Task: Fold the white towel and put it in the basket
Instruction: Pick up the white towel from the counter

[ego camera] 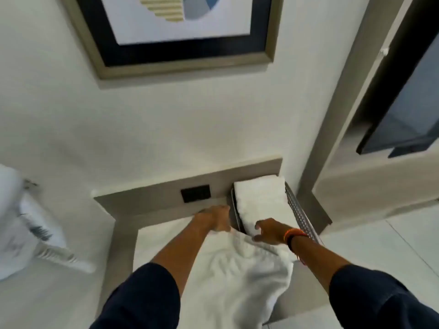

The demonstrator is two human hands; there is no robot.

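Hands first: our left hand [213, 219] has its grip closed over the far edge of the white towel [228, 276], knuckles up, pinning that edge to the tabletop [123, 236]. Our right hand [268, 231] is half open, fingers spread and curved, resting at the towel's far right corner without a firm hold that we can make out; orange and dark bands sit on that wrist.

From both hands the towel runs back toward us between our forearms, rumpled and loose, and its near right part spills over the tabletop's edge. It is not yet folded.

Just beyond the right hand stands the basket [297, 210], a perforated metal one against the wall, with a folded towel [259, 200] already lying inside it. Beyond the left hand a dark socket plate [195, 193] is set in the low back panel. Higher on the wall hangs a framed picture [183, 34]. Well off to the left of the left hand lies something white and blurred that we cannot identify.

We judge the towel soft, light and limp: it will sag and slide wherever it is unsupported, and the overhanging part may drag the rest down. Corners and hems look like the best holds, one per hand, so the cloth can be pulled taut and laid over itself before it goes in beside the folded one.
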